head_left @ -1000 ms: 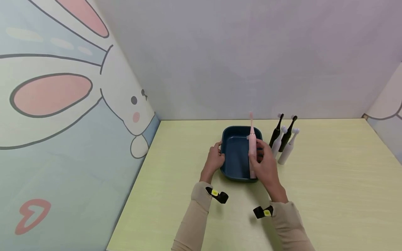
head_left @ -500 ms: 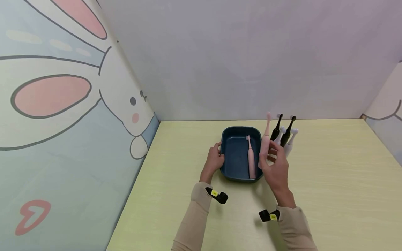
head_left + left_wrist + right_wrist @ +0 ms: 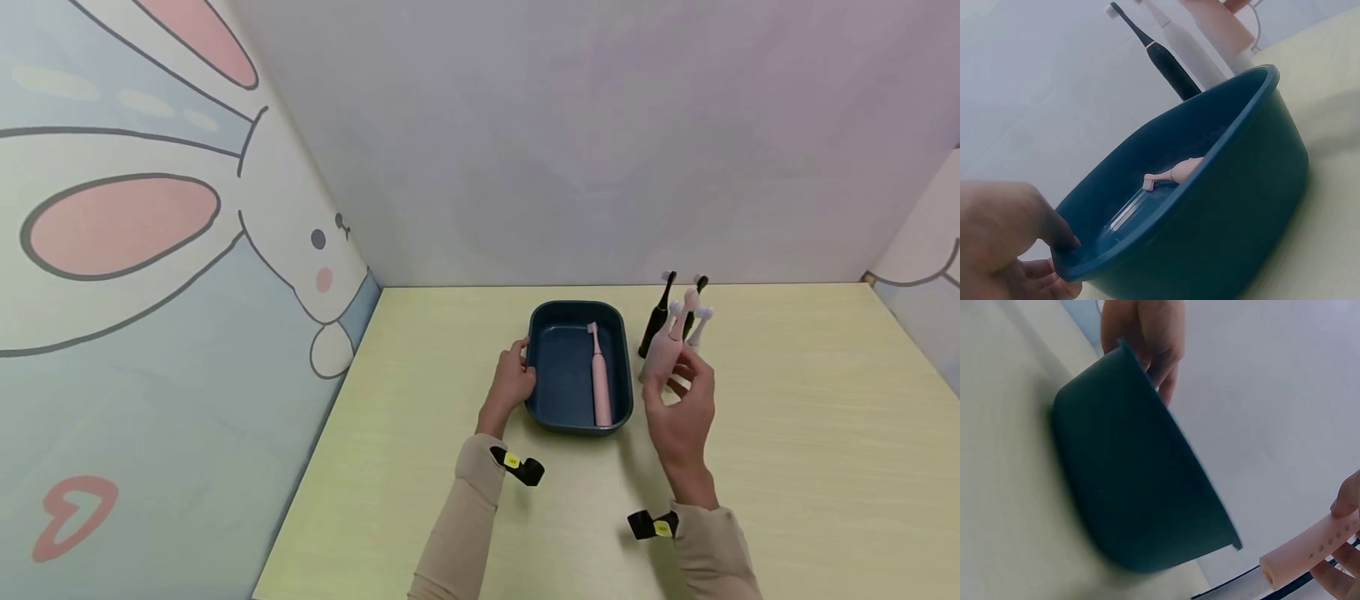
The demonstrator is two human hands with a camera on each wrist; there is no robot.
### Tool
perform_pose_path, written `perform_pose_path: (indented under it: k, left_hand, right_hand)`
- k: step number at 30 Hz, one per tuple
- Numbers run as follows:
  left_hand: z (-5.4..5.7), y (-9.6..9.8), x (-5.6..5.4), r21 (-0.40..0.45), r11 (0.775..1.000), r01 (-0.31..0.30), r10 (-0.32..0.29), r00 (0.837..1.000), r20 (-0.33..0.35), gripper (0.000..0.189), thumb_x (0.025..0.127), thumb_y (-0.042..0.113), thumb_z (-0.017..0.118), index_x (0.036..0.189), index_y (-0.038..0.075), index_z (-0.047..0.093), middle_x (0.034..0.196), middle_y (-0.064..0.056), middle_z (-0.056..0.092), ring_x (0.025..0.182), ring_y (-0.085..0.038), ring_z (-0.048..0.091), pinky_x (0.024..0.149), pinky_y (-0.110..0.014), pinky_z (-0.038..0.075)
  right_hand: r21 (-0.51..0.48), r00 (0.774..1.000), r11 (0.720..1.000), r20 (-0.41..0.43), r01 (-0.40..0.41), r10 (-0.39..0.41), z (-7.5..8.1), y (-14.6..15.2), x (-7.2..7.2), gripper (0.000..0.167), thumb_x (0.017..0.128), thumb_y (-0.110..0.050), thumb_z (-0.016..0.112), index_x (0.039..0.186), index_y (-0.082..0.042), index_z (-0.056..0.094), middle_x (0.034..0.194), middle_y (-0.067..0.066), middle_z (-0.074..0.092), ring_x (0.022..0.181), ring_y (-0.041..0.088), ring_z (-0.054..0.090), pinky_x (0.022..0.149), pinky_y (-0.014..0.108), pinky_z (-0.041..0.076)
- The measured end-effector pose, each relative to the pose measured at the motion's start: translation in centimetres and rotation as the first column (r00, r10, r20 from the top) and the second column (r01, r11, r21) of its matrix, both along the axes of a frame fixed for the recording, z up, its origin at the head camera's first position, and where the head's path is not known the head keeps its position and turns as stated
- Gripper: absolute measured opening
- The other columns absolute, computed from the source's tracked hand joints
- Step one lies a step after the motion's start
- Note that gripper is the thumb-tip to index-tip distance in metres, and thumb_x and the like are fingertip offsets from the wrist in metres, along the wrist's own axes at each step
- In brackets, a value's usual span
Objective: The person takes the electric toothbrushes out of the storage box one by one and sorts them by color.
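A dark blue plastic basin (image 3: 558,379) sits on the table with one pink electric toothbrush (image 3: 602,387) lying along its right side. My left hand (image 3: 512,382) grips the basin's left rim; in the left wrist view the thumb is over the inside and the fingers are outside. To the right of the basin, my right hand (image 3: 684,412) holds a second pink electric toothbrush (image 3: 1307,550) by its handle, head up. That brush overlaps a cluster of standing electric toothbrushes in the head view and partly hides them.
In the cluster are black toothbrushes (image 3: 656,321) and white ones (image 3: 701,325), upright on the pale yellow table (image 3: 810,433). A grey wall (image 3: 600,167) rises behind the table, and a rabbit-patterned wall (image 3: 150,375) stands at the left.
My right hand has carried its pink toothbrush rightward from over the basin to the standing toothbrushes, uncovering the pink one in the basin. The left hand has stayed on the rim.
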State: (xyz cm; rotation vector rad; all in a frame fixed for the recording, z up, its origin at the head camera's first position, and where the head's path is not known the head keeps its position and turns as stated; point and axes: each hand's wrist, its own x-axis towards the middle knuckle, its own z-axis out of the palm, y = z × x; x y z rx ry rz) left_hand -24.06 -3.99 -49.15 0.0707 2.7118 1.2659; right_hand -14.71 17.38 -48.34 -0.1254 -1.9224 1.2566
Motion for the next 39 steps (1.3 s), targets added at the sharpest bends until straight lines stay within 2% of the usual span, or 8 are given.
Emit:
perform_pose_path:
  k: [6, 10, 15, 23, 27, 34, 36, 39]
  left_hand:
    - [0.1, -0.1, 0.0, 0.008, 1.0, 0.006, -0.006, 1.0, 0.001, 0.052, 0.093, 0.005, 0.05, 0.144, 0.01, 0.041, 0.103, -0.013, 0.05, 0.085, -0.02, 0.048, 0.077, -0.034, 0.043]
    - [0.0, 0.0, 0.1, 0.011, 1.0, 0.011, -0.011, 1.0, 0.002, 0.052, 0.093, 0.005, 0.05, 0.144, 0.009, 0.041, 0.104, -0.013, 0.05, 0.085, -0.02, 0.048, 0.077, -0.034, 0.043]
    - [0.0, 0.0, 0.1, 0.007, 1.0, 0.01, -0.01, 1.0, 0.001, 0.052, 0.093, 0.005, 0.05, 0.144, 0.009, 0.04, 0.104, -0.013, 0.05, 0.085, -0.019, 0.048, 0.077, -0.034, 0.043]
    - [-0.2, 0.1, 0.2, 0.014, 1.0, 0.011, -0.011, 1.0, 0.01, 0.052, 0.093, 0.004, 0.049, 0.144, 0.011, 0.04, 0.101, -0.011, 0.049, 0.083, -0.019, 0.045, 0.075, -0.033, 0.041]
    - [-0.1, 0.2, 0.2, 0.013, 1.0, 0.007, -0.007, 1.0, 0.011, 0.052, 0.094, 0.005, 0.049, 0.145, 0.011, 0.04, 0.102, -0.011, 0.049, 0.084, -0.02, 0.045, 0.076, -0.034, 0.042]
    - [-0.2, 0.3, 0.2, 0.009, 1.0, 0.004, -0.004, 1.0, 0.015, 0.052, 0.095, 0.006, 0.048, 0.145, 0.013, 0.039, 0.104, -0.011, 0.049, 0.085, -0.02, 0.045, 0.078, -0.034, 0.042]
    - [-0.2, 0.3, 0.2, 0.01, 1.0, 0.004, -0.004, 1.0, 0.014, 0.052, 0.095, 0.006, 0.048, 0.145, 0.013, 0.039, 0.104, -0.011, 0.049, 0.085, -0.02, 0.045, 0.077, -0.034, 0.042]
    - [-0.3, 0.3, 0.2, 0.006, 1.0, 0.004, -0.004, 1.0, 0.016, 0.052, 0.095, 0.007, 0.049, 0.145, 0.013, 0.039, 0.104, -0.011, 0.049, 0.084, -0.02, 0.045, 0.077, -0.034, 0.041]
  right_hand:
    - [-0.009, 0.987, 0.999, 0.157, 0.035, -0.033, -1.5, 0.3, 0.1, 0.048, 0.083, 0.001, 0.065, 0.127, 0.007, 0.045, 0.122, 0.019, 0.052, 0.1, 0.007, 0.05, 0.08, 0.002, 0.04]
    - [-0.016, 0.978, 1.0, 0.205, 0.027, -0.023, -2.5, 0.5, -0.1, 0.048, 0.083, 0.002, 0.064, 0.125, 0.008, 0.043, 0.12, 0.022, 0.051, 0.101, 0.017, 0.053, 0.078, 0.0, 0.039]
    - [-0.019, 0.971, 1.0, 0.238, 0.014, -0.009, -3.2, 0.7, -0.5, 0.046, 0.084, 0.001, 0.063, 0.124, 0.007, 0.042, 0.119, 0.023, 0.049, 0.103, 0.026, 0.055, 0.079, 0.003, 0.041]
    - [-0.006, 0.969, 1.0, 0.247, 0.018, -0.016, -4.3, 0.9, -0.6, 0.043, 0.085, 0.0, 0.062, 0.122, 0.008, 0.042, 0.112, 0.024, 0.05, 0.099, 0.026, 0.055, 0.076, 0.0, 0.037]
    - [0.011, 0.968, 1.0, 0.251, 0.016, -0.018, -4.7, 1.0, -0.5, 0.042, 0.085, -0.001, 0.062, 0.121, 0.007, 0.042, 0.114, 0.024, 0.049, 0.101, 0.027, 0.055, 0.077, -0.001, 0.035]
    - [0.02, 0.972, 1.0, 0.234, 0.016, -0.02, -4.8, 0.9, -0.3, 0.041, 0.084, 0.001, 0.062, 0.12, 0.01, 0.043, 0.114, 0.025, 0.049, 0.103, 0.031, 0.055, 0.078, 0.0, 0.035]
    - [0.026, 0.972, 0.999, 0.235, 0.019, -0.025, -4.8, 0.9, -0.2, 0.041, 0.084, 0.002, 0.062, 0.119, 0.011, 0.044, 0.114, 0.025, 0.049, 0.102, 0.031, 0.055, 0.08, 0.005, 0.041]
    - [0.037, 0.968, 0.999, 0.248, 0.02, -0.029, -4.8, 0.9, -0.2, 0.041, 0.084, 0.002, 0.062, 0.119, 0.011, 0.044, 0.114, 0.025, 0.049, 0.103, 0.031, 0.055, 0.085, 0.027, 0.052]
